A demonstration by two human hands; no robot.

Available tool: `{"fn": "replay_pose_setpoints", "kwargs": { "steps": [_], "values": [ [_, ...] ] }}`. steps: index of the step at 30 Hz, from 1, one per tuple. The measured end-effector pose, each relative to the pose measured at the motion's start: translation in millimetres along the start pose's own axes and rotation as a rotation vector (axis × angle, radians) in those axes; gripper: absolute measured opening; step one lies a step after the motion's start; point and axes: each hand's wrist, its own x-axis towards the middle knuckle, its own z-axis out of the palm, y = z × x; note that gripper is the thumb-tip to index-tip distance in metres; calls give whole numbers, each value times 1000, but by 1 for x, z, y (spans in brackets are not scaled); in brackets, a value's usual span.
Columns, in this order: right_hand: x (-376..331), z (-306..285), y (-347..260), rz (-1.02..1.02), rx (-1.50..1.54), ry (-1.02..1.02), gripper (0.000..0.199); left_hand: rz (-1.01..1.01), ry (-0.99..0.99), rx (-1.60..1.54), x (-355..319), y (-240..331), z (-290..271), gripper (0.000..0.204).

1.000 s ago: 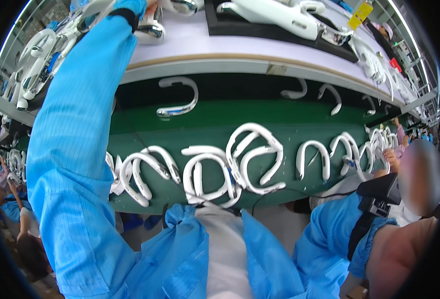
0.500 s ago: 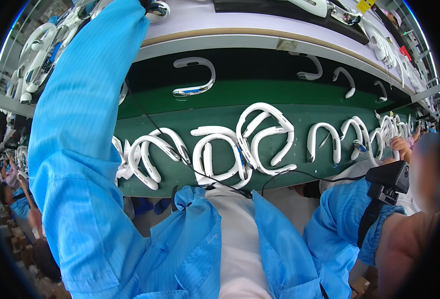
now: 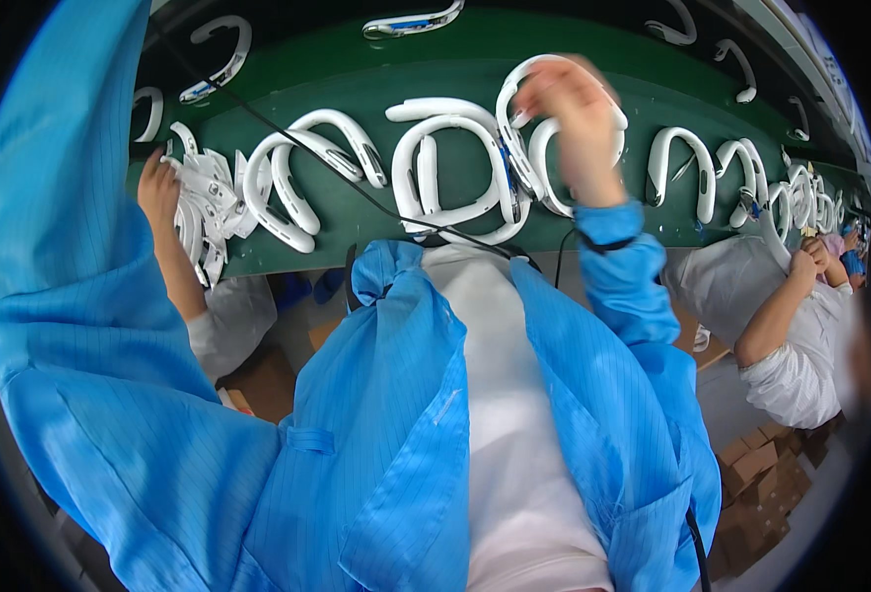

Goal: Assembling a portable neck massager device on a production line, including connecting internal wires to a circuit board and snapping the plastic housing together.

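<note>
My right hand (image 3: 566,91) reaches over the green belt, on top of an overlapping group of white U-shaped neckbands (image 3: 520,148). Motion smears its fingers, so whether they grip the neckband beneath cannot be made out. A black strap (image 3: 608,244) circles my right cuff. My left arm (image 3: 71,187), in a blue sleeve, stretches up past the top left edge, and its hand is out of the picture. Left of the right hand, a ring of neckbands (image 3: 452,170) lies close to my chest.
The green belt (image 3: 352,91) carries more neckbands (image 3: 680,178) to the right. At the left, a co-worker's hand (image 3: 159,187) touches white parts (image 3: 209,197). Another person's hands (image 3: 818,259) are at the far right. A black cable (image 3: 297,143) crosses toward my chest.
My right hand has come from the lower right to above the neckbands. The view has tilted down, so the white table at the top is mostly out of sight.
</note>
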Motion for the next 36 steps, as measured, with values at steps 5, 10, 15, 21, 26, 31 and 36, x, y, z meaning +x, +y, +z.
{"fn": "replay_pose_setpoints", "kwargs": {
  "steps": [5, 10, 15, 21, 26, 31, 36],
  "values": [
    [-49, 3, 115, 223, -694, -79, 18, 334, -212, 40, -164, -96, 123, 16],
    [-76, 12, 111, 244, -1157, -118, 31, 618, -378, 74, -292, -250, 226, 7],
    [-100, 22, 114, 282, -1298, -150, 58, 470, -304, -369, -213, -112, 138, 15],
    [-90, 26, 152, 50, -1493, -36, 56, -117, 297, -1684, -252, 129, -71, 27],
    [-69, 24, 167, 250, -1441, -96, 55, -841, -84, -1516, -354, 202, -24, 20],
    [-64, 14, 161, 207, -1107, -77, 53, -842, -208, -1437, -387, 175, 5, 22],
    [-69, 3, 162, 274, -954, -25, 49, -1257, -13, -1159, -430, 83, 69, 22]
  ]
}}
